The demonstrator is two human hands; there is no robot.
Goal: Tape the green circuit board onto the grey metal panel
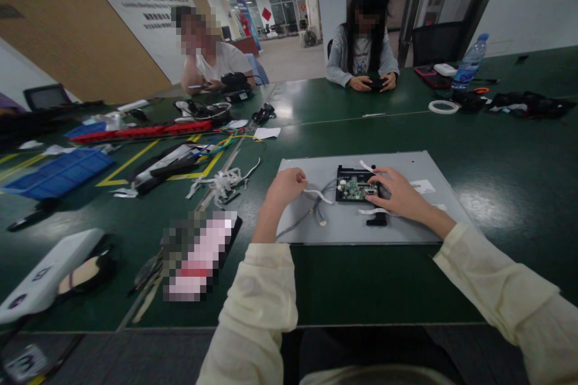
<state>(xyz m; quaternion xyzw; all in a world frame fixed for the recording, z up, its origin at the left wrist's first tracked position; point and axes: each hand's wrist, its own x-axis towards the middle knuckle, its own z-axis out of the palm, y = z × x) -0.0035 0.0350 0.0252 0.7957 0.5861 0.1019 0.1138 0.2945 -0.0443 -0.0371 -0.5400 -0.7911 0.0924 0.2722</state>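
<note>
A green circuit board [354, 186] in a black frame lies on a grey flat panel [311, 234]. My right hand [400, 192] grips the board's right side, thumb near the front edge and fingers near the back. My left hand [285, 187] is just over the panel's left side, its fingertips pinched together; what is between them is too small to tell. A white strip [320, 195] runs close by those fingers. Grey cables [318, 210] lead from the board's left side. In front of the board sit another white strip [372, 211] and a small black part [376, 220].
Left of the panel lie a pile of white strips [221, 185] and a pink phone-like object [203, 258]. Farther left are a blue tray [58, 173] and a white device [49, 274]. Two people sit across the table. A water bottle [471, 63] and tape roll [443, 107] stand at back right.
</note>
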